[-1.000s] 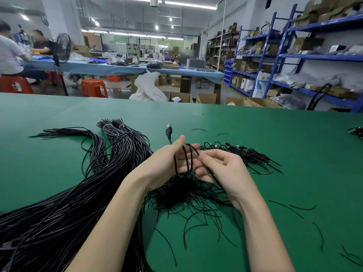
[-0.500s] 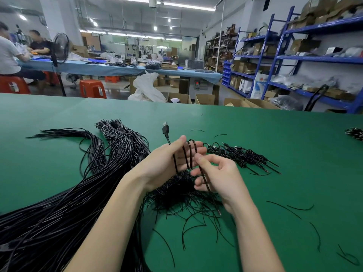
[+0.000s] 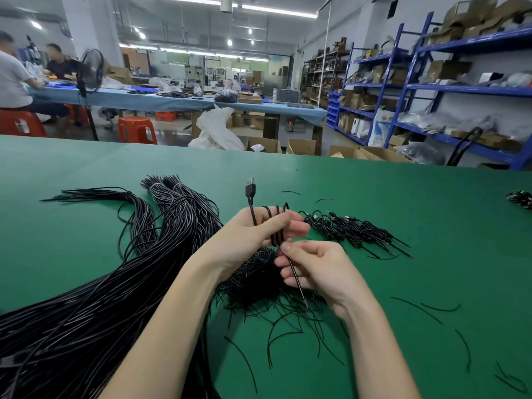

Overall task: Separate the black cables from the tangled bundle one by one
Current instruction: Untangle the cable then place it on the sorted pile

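My left hand holds a black USB cable wound in several loops round its fingers, the plug sticking up above the hand. My right hand pinches the cable's thin free end, which points down toward the table. Under both hands lies a dark tangle of thin black wires. A large bundle of long black cables stretches from the lower left up to the table's middle. A small pile of coiled cables lies just right of my left hand.
Loose short wire pieces are scattered on the green table at the right and front. Another cable clump sits at the far right edge. Beyond the table are cardboard boxes, blue shelving, red stools and seated people.
My right hand has slid down the cable toward its free end, which now points downward. The loops sit tighter round my left fingers, and the plug stands higher.
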`<action>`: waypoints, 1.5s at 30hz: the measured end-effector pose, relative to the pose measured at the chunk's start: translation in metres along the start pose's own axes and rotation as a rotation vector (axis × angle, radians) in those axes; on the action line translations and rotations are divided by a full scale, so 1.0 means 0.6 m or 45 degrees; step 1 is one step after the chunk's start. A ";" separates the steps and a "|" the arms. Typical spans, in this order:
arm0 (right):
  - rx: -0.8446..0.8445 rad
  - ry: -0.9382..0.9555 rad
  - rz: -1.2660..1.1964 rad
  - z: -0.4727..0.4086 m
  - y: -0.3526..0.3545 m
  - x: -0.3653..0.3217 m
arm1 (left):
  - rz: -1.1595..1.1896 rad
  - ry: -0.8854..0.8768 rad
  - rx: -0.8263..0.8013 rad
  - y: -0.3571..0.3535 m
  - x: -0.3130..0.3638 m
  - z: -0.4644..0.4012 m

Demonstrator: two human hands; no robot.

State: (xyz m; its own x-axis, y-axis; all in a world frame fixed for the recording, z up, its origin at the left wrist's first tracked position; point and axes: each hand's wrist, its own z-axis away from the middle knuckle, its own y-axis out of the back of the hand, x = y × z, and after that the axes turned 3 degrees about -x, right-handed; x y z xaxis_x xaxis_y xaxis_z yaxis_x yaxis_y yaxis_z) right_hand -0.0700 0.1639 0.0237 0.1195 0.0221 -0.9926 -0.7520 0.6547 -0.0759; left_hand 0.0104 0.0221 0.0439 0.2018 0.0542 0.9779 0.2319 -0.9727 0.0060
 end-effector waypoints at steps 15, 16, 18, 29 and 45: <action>-0.078 0.024 0.140 0.001 0.016 0.008 | -0.178 -0.014 -0.007 -0.004 0.000 0.005; -0.089 0.040 0.245 0.001 0.025 0.007 | -0.254 -0.029 -0.024 -0.003 0.001 0.007; -0.114 0.148 0.358 0.002 0.041 0.005 | -0.346 -0.034 -0.145 -0.003 0.005 0.011; -0.287 0.441 0.220 0.004 0.011 -0.012 | -0.416 0.247 -0.805 -0.009 0.005 0.026; -0.103 0.533 0.244 -0.012 0.006 0.011 | -0.281 0.216 -0.475 0.022 0.010 0.030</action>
State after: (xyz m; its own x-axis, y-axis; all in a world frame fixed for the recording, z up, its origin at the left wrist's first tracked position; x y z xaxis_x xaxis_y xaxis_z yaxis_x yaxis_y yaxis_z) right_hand -0.0767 0.1613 0.0164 -0.2860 -0.1804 -0.9411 -0.7850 0.6073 0.1221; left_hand 0.0317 0.0134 0.0460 0.0203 0.2617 0.9649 -0.1125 -0.9584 0.2623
